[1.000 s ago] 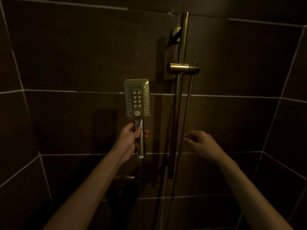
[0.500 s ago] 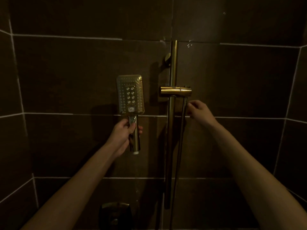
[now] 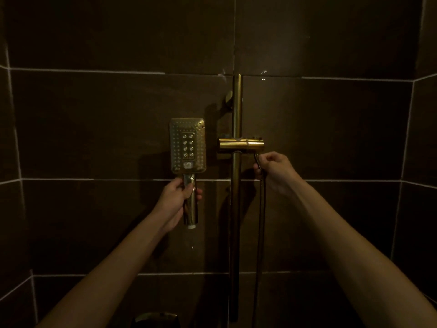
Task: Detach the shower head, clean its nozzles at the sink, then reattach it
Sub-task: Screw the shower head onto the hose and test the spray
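Note:
A rectangular gold shower head (image 3: 188, 145) stands upright with its nozzle face toward me, detached from the hose. My left hand (image 3: 176, 200) grips its shiny handle, whose open lower end drips water. To the right, a gold holder bracket (image 3: 241, 145) sits on the vertical slide rail (image 3: 236, 209). My right hand (image 3: 275, 170) pinches the top end of the dark hose (image 3: 260, 245) just under the bracket's right end. The hose hangs straight down from there.
Dark brown wall tiles with pale grout lines fill the view, and the wall turns a corner at the right (image 3: 409, 162). A dim round fitting (image 3: 156, 319) shows at the bottom edge, left of the rail.
My right hand rose from below the bracket and closed on the hose's top end. The shower head in my left hand stayed beside the rail while the view tilted upward.

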A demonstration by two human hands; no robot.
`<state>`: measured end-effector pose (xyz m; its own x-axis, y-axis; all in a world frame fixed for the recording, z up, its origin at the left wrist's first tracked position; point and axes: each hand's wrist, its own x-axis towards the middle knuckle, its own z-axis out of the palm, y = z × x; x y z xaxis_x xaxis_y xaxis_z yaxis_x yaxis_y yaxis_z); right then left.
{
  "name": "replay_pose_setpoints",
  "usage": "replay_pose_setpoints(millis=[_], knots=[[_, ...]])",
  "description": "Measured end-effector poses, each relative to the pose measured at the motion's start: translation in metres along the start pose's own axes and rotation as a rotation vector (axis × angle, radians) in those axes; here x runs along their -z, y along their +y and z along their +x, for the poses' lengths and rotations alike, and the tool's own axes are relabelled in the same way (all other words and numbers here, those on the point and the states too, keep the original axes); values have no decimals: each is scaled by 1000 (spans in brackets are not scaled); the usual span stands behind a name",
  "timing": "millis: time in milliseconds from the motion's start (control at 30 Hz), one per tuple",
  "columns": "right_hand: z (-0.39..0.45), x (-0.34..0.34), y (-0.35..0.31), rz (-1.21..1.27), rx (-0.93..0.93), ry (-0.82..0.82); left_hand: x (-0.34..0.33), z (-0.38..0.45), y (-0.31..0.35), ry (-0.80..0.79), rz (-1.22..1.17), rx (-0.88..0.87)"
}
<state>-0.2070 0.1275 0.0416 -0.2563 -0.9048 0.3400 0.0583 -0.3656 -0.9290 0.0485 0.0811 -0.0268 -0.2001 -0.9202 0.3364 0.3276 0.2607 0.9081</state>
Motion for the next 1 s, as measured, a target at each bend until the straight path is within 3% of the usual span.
replay_pose_setpoints(millis=[233, 367, 567, 1000], knots=[[8, 8, -21, 73, 93, 11, 0, 5, 2, 7, -3, 10], [9, 15, -35, -145, 177, -31, 1, 4, 2, 18, 1, 14], [8, 12, -51, -281, 253, -42, 0, 3, 5, 31, -5, 24], [-70, 3, -2, -188, 215, -70, -3, -44, 14, -28, 15, -15]])
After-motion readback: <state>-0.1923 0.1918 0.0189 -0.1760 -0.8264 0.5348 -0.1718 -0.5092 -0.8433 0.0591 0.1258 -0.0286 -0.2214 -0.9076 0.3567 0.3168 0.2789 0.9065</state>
